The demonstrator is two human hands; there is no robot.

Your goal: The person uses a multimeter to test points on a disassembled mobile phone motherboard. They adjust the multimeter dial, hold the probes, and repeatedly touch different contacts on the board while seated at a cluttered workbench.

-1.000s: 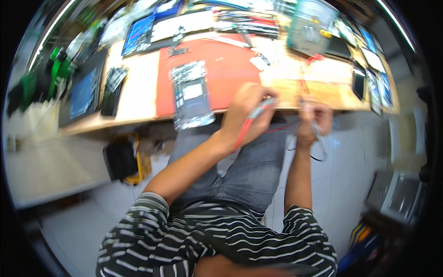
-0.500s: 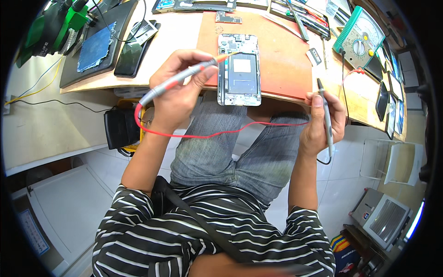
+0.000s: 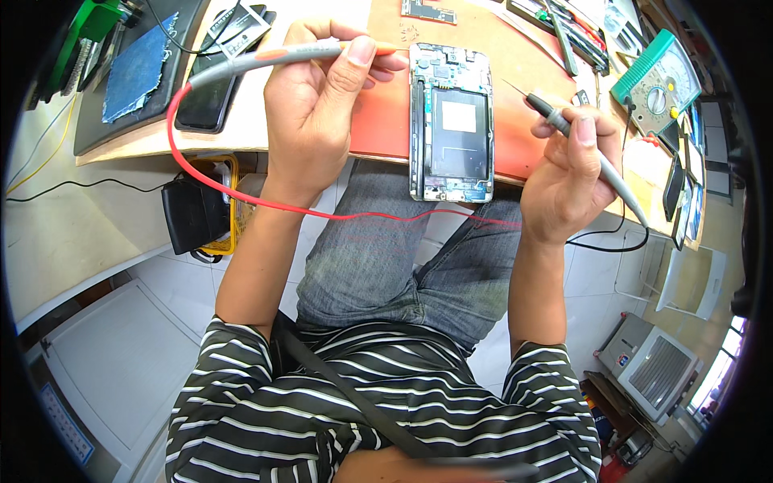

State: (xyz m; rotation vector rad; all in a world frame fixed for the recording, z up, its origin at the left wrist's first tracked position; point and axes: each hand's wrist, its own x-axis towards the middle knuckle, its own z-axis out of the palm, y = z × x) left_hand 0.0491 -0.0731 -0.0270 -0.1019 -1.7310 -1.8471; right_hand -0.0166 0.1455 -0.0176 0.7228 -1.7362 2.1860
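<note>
A disassembled smartphone (image 3: 456, 149) lies at the front edge of the orange mat, its circuit board and battery area exposed. My left hand (image 3: 318, 121) grips a grey and orange test probe (image 3: 274, 56) with a red lead, held nearly level. The tip of that probe is at the phone's upper left corner; whether it touches is unclear. In my right hand (image 3: 572, 177) is a grey and black test probe (image 3: 605, 171) on a black lead. Its thin metal tip points up and left, beside the phone's right edge and apart from it.
A green analog multimeter (image 3: 662, 84) stands at the right of the table. Left of the mat (image 3: 378, 133) lie a dark phone (image 3: 205, 105) and a blue cloth (image 3: 138, 71). A small circuit board (image 3: 429, 11) and several tools are farther back. The red lead (image 3: 322, 214) hangs across my lap.
The left probe's tip has gone from the phone's upper middle to its upper left corner. My right hand has lifted and tilted its probe toward the phone. The whole view has shifted a little.
</note>
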